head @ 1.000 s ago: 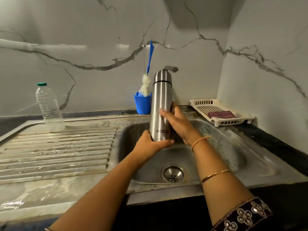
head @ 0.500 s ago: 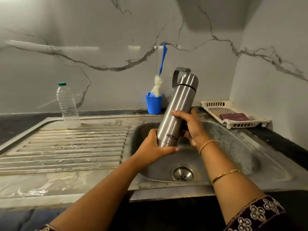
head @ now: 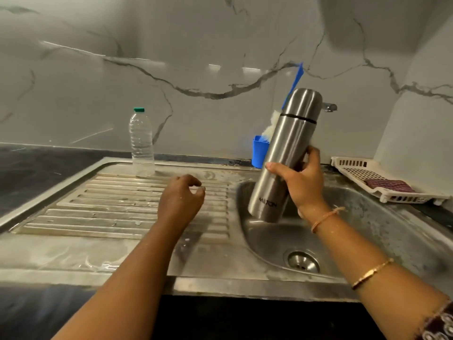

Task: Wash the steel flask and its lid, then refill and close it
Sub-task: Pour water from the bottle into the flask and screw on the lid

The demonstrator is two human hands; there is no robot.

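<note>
The steel flask [head: 282, 153] is held tilted above the sink basin [head: 367, 224], its base lowest and its lid [head: 305, 101] still on at the top. My right hand [head: 300, 181] grips the flask round its middle. My left hand [head: 180, 201] hovers over the ribbed draining board [head: 98, 207], off the flask, fingers loosely curled and holding nothing. The tap [head: 329, 107] shows just behind the lid.
A clear plastic bottle [head: 141, 143] with a green cap stands at the back of the draining board. A blue cup [head: 258, 152] with a brush sits behind the flask. A white rack [head: 355, 175] holding a red cloth [head: 388, 185] is at the right. The drain [head: 303, 261] is below.
My left hand has let go of the flask's base and moved left over the draining board. My right hand alone now holds the flask. The view has swung left.
</note>
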